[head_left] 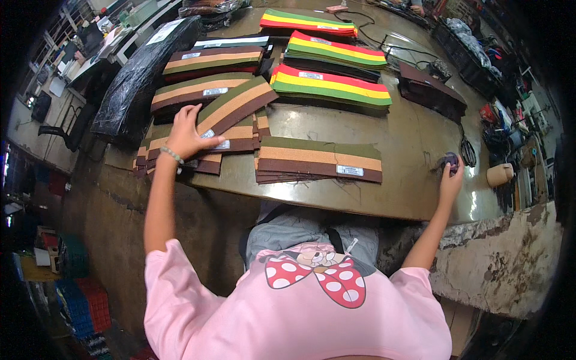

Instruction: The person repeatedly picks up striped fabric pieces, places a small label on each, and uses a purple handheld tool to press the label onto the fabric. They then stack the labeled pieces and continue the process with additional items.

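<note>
Pink shirt (300,324) nearest; left hand (187,133) grips slanted strip (242,106), apparently separating it; right hand (450,180) holds dark lump (449,161); lifting likely wants steadiness.

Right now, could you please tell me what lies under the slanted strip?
More striped strips show beneath the slanted strip by the left hand; their covered parts cannot be seen.

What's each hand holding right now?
Left hand: spread at one end of the slanted striped strip; grip unclear.
Right hand: closed on a small dark object.
</note>
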`<state>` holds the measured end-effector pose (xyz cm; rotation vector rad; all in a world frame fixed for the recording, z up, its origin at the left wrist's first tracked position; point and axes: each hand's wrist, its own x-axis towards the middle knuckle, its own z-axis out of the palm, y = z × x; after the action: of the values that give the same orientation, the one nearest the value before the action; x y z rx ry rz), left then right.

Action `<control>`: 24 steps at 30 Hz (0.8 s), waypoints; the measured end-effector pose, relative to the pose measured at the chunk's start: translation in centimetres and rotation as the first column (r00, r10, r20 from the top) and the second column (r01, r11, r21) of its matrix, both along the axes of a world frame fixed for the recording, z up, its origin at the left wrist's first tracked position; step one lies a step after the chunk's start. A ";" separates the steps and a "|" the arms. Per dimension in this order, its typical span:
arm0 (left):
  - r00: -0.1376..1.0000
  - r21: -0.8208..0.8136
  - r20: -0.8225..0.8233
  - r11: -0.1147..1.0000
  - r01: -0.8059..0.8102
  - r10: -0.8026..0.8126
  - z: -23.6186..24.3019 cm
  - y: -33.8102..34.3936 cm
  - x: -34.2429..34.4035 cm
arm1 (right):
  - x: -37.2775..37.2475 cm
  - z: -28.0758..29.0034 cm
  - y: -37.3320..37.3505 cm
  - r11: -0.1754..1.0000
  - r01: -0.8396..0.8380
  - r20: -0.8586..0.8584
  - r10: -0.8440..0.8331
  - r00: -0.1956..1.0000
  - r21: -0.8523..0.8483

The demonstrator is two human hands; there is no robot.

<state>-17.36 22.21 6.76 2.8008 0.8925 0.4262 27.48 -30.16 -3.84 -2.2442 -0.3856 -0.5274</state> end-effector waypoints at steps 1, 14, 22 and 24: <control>0.997 -0.086 -0.064 0.996 0.028 -0.033 0.7 1.3 -0.1 | -0.2 0.1 0.1 1.000 -0.003 0.017 0.002 1.000 0.017; 0.904 0.219 0.325 0.908 -0.357 0.277 17.6 -4.5 -16.3 | -0.9 0.1 0.3 1.000 -0.007 0.054 0.008 0.999 -0.019; 0.384 -0.179 0.438 0.497 -0.849 0.813 -2.8 -4.8 -43.0 | 0.4 1.2 0.5 0.999 0.035 -0.136 -0.032 0.990 0.017; 0.252 -0.397 0.242 0.332 -0.856 0.937 -16.2 -6.8 -40.0 | 1.1 1.0 0.3 0.993 -0.118 0.108 0.120 0.987 -0.028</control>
<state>-57.35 15.44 -9.45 1.5266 2.2130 0.9868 28.62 -29.86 -2.85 -2.2022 -0.5802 -0.5867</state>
